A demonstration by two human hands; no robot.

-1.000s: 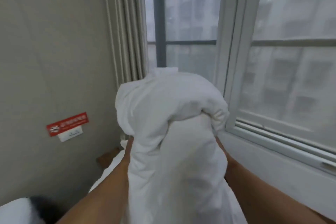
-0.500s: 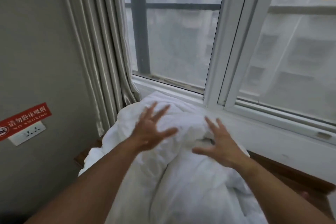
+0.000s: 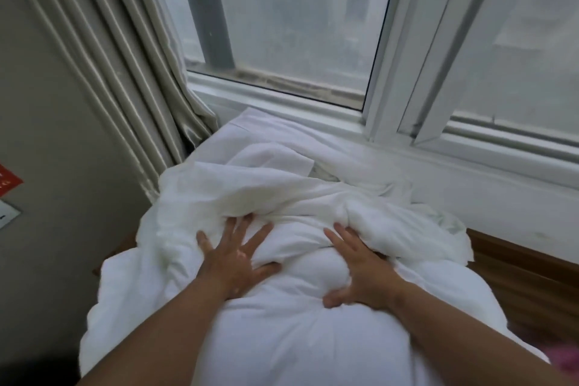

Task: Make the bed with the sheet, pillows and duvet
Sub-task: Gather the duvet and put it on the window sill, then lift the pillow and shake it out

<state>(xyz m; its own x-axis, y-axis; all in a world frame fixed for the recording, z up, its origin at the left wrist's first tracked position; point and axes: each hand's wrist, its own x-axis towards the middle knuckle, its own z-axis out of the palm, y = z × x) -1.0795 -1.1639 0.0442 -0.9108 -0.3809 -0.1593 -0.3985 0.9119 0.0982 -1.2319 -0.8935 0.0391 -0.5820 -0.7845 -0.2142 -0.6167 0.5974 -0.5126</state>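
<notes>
Where the duvet (image 3: 282, 338) is heaped against the sill (image 3: 282, 100), both hands lie on top of it with fingers spread. The left hand (image 3: 235, 260) presses flat, fingertips at a thick fold. The right hand (image 3: 360, 273) presses beside it, not touching it, fingertips tucked under the same fold. A curtain (image 3: 125, 72) hangs at the left, and a wood edge (image 3: 517, 276) shows on the right.

Left hand (image 3: 233, 262) and right hand (image 3: 360, 274) press down, splayed.

bedroom | white duvet (image 3: 282, 323) | curtain (image 3: 125, 56) | window (image 3: 297, 16) | wall socket (image 3: 7, 213)
</notes>
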